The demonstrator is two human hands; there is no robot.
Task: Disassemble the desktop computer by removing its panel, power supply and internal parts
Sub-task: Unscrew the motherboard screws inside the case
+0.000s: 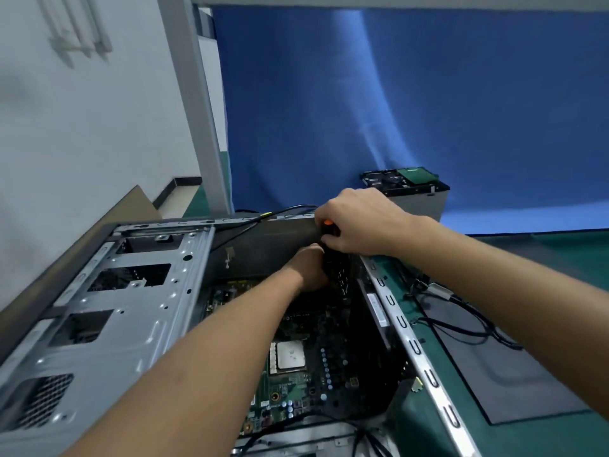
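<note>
While your right hand point(359, 222) curls round the screwdriver point(329, 226) over the open computer case point(148, 308), press straight down; your left hand point(308, 268) sits beneath, its hold impossible to tell.

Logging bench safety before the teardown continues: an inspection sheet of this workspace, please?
Surface: green mat, grey panel lying flat on it.
Job's things: open computer case, motherboard and bare processor exposed; screwdriver at its far end.
Clutter: grey box with a hard drive on top; cardboard at left.
Hands: right hand grips the screwdriver; left hand inside the case beneath it, grasp hidden.
Cables: black cables loose on the mat; a thin lead over the case's far edge.
Surroundings: blue backdrop, white wall.
</note>
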